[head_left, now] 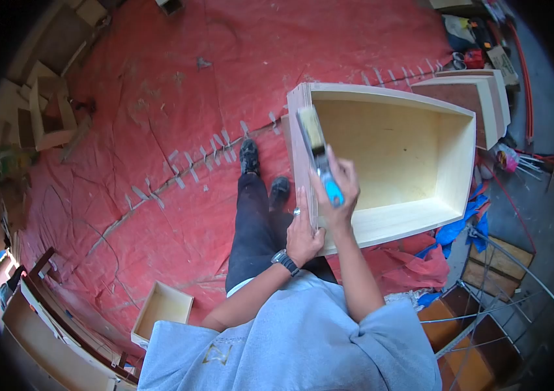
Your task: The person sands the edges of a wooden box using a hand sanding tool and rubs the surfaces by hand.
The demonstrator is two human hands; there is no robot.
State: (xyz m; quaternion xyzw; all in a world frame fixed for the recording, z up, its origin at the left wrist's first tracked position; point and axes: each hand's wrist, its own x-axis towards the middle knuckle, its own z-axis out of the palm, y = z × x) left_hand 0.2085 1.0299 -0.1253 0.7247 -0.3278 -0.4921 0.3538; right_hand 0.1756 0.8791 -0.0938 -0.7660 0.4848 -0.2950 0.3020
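A pale wooden drawer (pixel 388 151) is tipped so its open inside faces up toward me. Its thicker front panel (pixel 301 153) runs along the left side. My right hand (pixel 341 186) grips a paintbrush (pixel 320 153) with a blue handle, its light bristles at the upper end of that panel. Lower down, my left hand (pixel 303 236) is wrapped round the panel's near end, fingers pointing up along it and thumb toward the inner side. A ring and a dark wristwatch (pixel 285 262) are on that hand and wrist.
Red sheeting (pixel 160 117) covers the floor, with a taped seam across it. A small drawer (pixel 162 313) lies at the lower left. Wooden panels (pixel 463 107) lean behind the big drawer. A metal wire frame (pixel 485 313) stands at the lower right, near blue plastic (pixel 450 232).
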